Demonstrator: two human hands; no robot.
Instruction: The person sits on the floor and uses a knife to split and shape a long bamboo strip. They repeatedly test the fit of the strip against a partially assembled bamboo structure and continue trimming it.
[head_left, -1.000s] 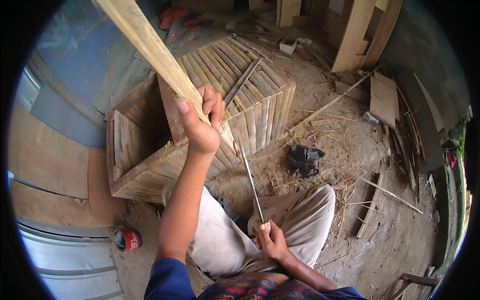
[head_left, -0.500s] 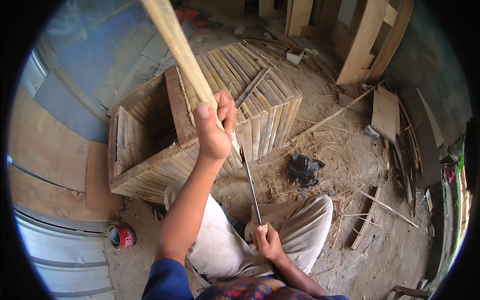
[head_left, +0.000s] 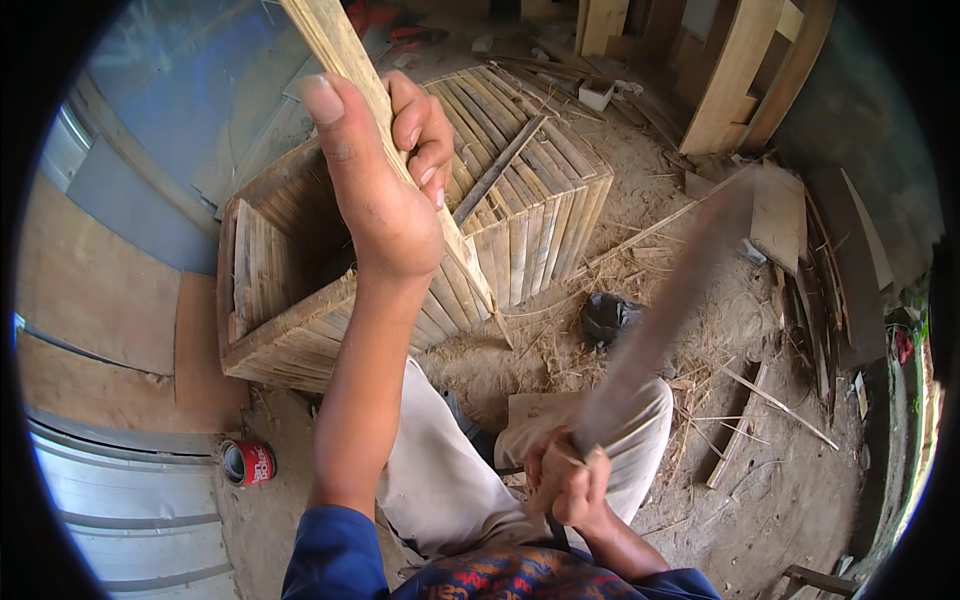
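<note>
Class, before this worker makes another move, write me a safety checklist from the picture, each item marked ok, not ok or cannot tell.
1. Left hand gripping the wooden strip: ok.
2. Right hand closed around the long blade's handle: ok.
3. Blade pointing away from the left hand: ok, it points off to the right.
4. Blade clear of the right knee: cannot tell, they overlap in view.
5. Gloves worn: not ok, both hands are bare.
6. Blade edge sound: cannot tell, blurred.
</note>
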